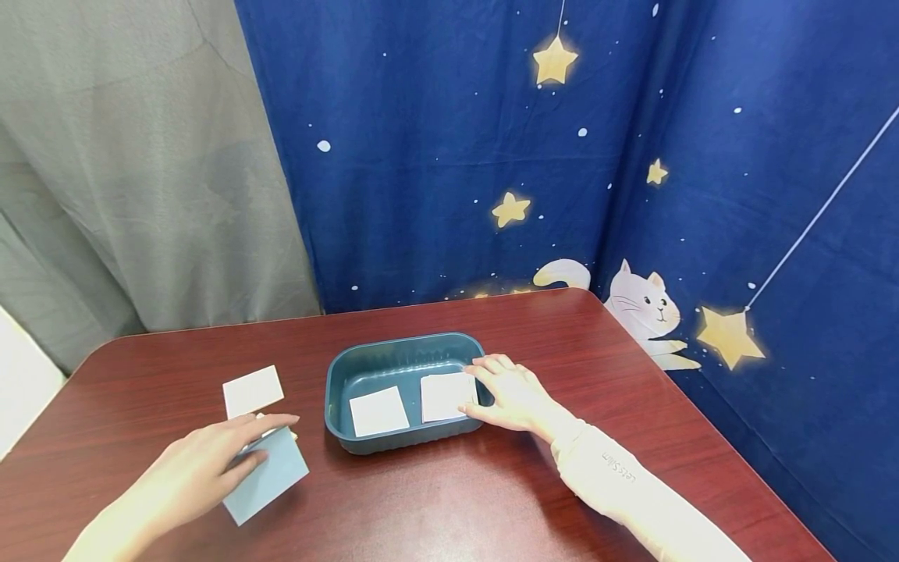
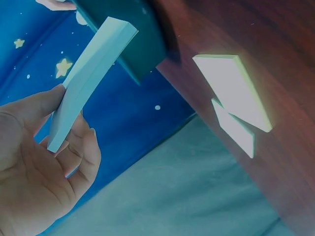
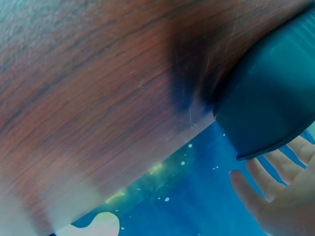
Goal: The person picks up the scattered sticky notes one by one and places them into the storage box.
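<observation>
My left hand (image 1: pixel 204 468) pinches a light blue note pad (image 1: pixel 265 478) between thumb and fingers, above the table on the left. Edge-on in the left wrist view, the note pad (image 2: pixel 91 83) shows as a thick stack of sheets. My right hand (image 1: pixel 516 396) is at the right end of a dark teal plastic bin (image 1: pixel 403 443), its fingers reaching over the rim. Inside lie two white pads: one on the left (image 1: pixel 379 411), and a stack on the right (image 1: pixel 445 396) close to my right fingertips. In the right wrist view the fingers (image 3: pixel 266 179) are spread and extended by the rim.
Beyond my left hand, a white pad (image 1: pixel 253 390) lies on the red-brown wooden table (image 1: pixel 393 507), with a second one partly hidden by the hand. The left wrist view shows both, a larger pad (image 2: pixel 234 88) and a smaller one (image 2: pixel 235 129). Curtains (image 1: pixel 449 156) hang behind the table.
</observation>
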`<state>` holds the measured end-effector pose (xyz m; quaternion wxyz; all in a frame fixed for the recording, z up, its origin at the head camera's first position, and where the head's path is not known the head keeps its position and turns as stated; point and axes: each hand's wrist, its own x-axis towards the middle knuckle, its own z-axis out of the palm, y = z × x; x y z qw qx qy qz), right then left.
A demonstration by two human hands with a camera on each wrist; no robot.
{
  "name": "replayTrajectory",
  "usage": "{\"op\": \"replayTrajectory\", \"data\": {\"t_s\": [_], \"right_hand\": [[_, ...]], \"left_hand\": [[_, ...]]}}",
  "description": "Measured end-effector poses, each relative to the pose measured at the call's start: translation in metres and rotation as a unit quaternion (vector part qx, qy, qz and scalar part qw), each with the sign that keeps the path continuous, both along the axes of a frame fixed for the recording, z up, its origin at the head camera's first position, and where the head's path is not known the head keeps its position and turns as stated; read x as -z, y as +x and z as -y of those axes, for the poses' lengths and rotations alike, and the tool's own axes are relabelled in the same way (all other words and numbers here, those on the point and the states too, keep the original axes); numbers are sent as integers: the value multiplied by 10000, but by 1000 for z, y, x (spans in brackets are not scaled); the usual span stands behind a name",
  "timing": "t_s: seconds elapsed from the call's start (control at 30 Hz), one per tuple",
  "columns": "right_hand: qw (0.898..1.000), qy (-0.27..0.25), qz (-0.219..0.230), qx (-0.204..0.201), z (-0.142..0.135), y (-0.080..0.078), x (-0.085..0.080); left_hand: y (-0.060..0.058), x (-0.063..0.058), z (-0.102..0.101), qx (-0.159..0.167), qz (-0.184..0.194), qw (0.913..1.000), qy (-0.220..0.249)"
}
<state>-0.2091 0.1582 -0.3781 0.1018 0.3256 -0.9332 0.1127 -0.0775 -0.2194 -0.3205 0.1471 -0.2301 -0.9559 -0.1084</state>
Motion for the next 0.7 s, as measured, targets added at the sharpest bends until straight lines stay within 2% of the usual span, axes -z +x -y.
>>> {"op": "replayTrajectory", "data": {"t_s": [0.23, 0.43, 0.63, 0.7], "right_hand": [[10000, 16, -9, 23, 0, 0, 0], [10000, 55, -4, 44, 0, 0, 0], [10000, 41, -28, 27, 0, 0, 1], [10000, 23, -25, 10, 0, -1, 1]], "left_hand": [[-7, -12, -9, -65, 217, 9997, 16], [-13, -21, -17, 83, 63, 9999, -30], [-22, -30, -26, 161, 262, 9995, -19], [-24, -32, -30, 219, 204, 9995, -46]]}}
